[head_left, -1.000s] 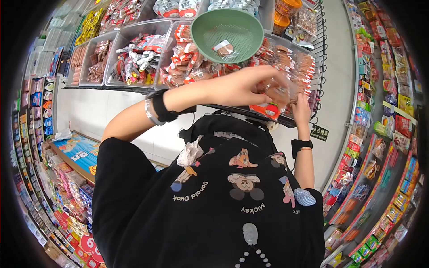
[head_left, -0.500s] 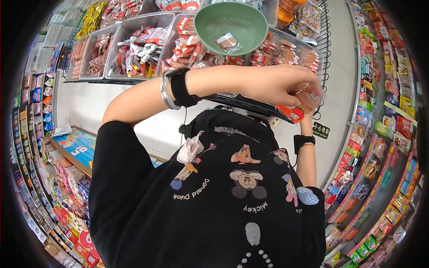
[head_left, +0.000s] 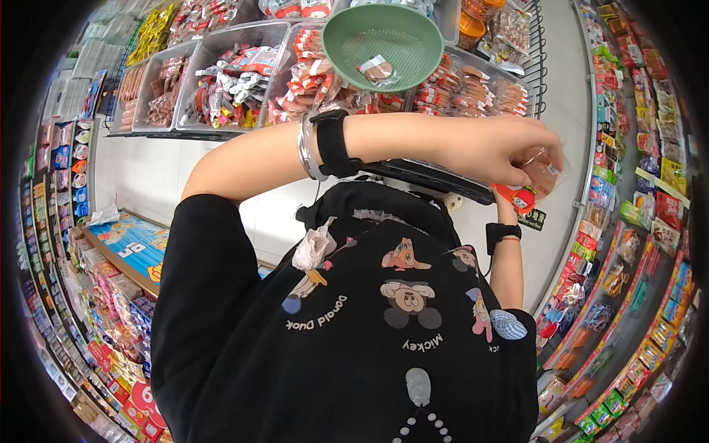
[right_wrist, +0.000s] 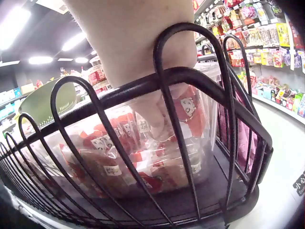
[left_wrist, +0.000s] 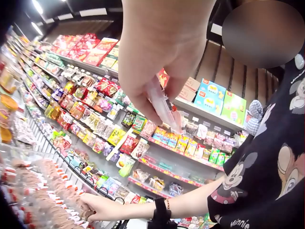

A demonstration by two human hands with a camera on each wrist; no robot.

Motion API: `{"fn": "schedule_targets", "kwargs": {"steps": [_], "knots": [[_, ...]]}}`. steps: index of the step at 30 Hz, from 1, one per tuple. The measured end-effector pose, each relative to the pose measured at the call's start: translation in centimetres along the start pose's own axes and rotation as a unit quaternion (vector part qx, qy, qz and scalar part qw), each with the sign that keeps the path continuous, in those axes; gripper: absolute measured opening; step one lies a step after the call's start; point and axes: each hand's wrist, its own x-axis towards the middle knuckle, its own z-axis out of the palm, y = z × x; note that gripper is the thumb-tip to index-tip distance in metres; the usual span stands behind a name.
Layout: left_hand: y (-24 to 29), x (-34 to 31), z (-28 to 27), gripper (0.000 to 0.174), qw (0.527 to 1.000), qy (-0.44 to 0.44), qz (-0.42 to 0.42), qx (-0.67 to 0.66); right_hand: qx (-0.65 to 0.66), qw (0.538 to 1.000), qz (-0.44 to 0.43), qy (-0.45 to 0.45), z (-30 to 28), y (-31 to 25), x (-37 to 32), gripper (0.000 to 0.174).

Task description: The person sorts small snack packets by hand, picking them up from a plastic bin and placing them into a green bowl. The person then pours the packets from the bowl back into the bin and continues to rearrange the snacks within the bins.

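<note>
My left hand point(head_left: 509, 148) pinches a clear-wrapped flat brown snack packet point(head_left: 545, 177) with a red printed corner, held out past the rack's right front corner. In the left wrist view this packet point(left_wrist: 164, 107) appears edge-on between thumb and fingers. Below it, my right hand point(left_wrist: 101, 208) reaches into a bin of similar packets point(left_wrist: 50, 191). From the right wrist, its fingers point(right_wrist: 151, 119) point down among the packets in the clear bin; I cannot tell whether they grip one. A green colander point(head_left: 347, 63) behind the hands holds one wrapped snack point(head_left: 378, 69).
The black wire rack point(right_wrist: 119, 98) rises around the bin. Other clear bins of wrapped snacks point(head_left: 233, 85) stand to the left, orange-lidded tubs point(head_left: 473, 29) at the back. Shelves of packets point(head_left: 635, 221) line the right across an aisle floor point(head_left: 565, 96).
My left hand has moved right with the snack packet, from in front of the bins to beyond the rack's corner, now covering the right hand in the head view.
</note>
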Motion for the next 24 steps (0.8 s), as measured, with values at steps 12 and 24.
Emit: {"fn": "schedule_targets", "kwargs": {"steps": [12,24], "knots": [[-1.5,-0.8,-2.4,0.037,0.998,0.014,-0.020,0.066,-0.118,0.990,-0.079,0.000,-0.6,-7.7,4.7,0.030],[-2.7,-0.2,-1.8,0.039,0.987,0.143,-0.013,0.066,0.014,0.938,-0.290,-0.191,4.7,-18.4,2.3,0.014]]}}
